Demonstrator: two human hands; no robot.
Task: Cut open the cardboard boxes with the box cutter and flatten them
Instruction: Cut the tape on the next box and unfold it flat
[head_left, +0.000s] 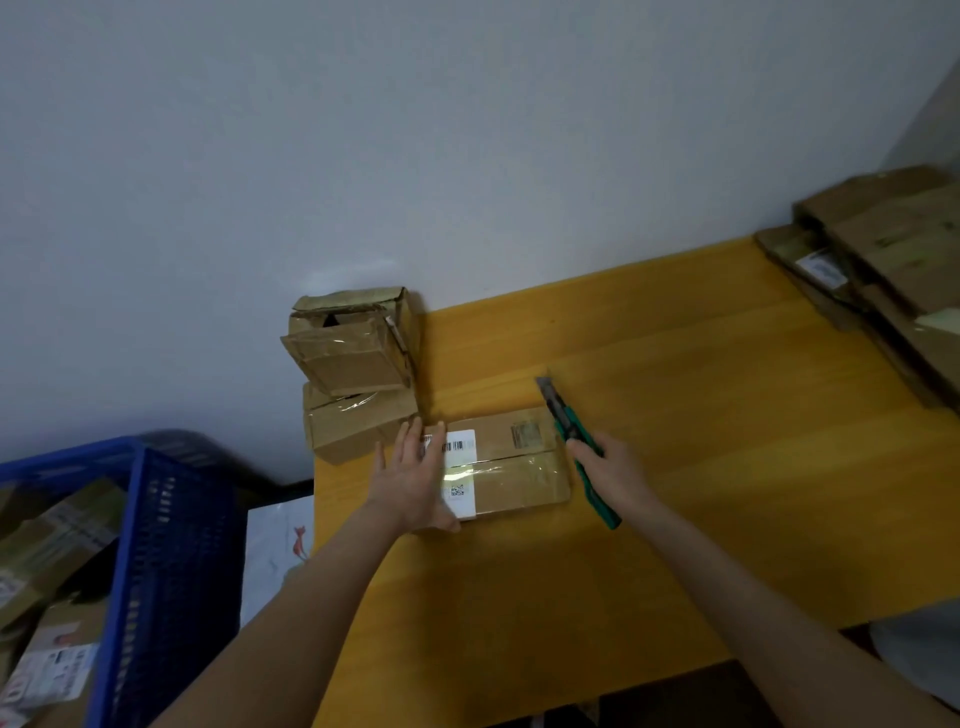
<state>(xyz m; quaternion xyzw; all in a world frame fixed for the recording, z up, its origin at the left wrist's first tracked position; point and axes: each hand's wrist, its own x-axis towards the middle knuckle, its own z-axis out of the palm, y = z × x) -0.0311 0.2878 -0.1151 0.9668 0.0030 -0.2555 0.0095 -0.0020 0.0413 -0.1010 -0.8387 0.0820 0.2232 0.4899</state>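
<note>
From the head camera I look down on a yellow counter (727, 493) set against a pale wall. A sealed cardboard box (511, 462) lies flat near the counter's front left part, taped along its top, with a white label (460, 480) wrapped over its left end.

My left hand (413, 480) lies flat on the left end of that box, fingers (415, 441) spread and stretched out, gripping nothing, the palm partly covering the label.

My right hand (610, 470) is just beside the right end of the box, its fingers curled tight round the green handle of the box cutter (574, 441). The blade end points up and away from me, past the far right corner of the box; I cannot tell whether the blade touches the cardboard.

At the counter's far left edge, against the wall, two more boxes (356, 374) are stacked, the upper one crumpled and partly open. At the far right of the counter lies a pile of flattened cardboard (893, 265).

Low on the left stands a blue plastic crate (156, 561) with more parcels (52, 597) in it.
</note>
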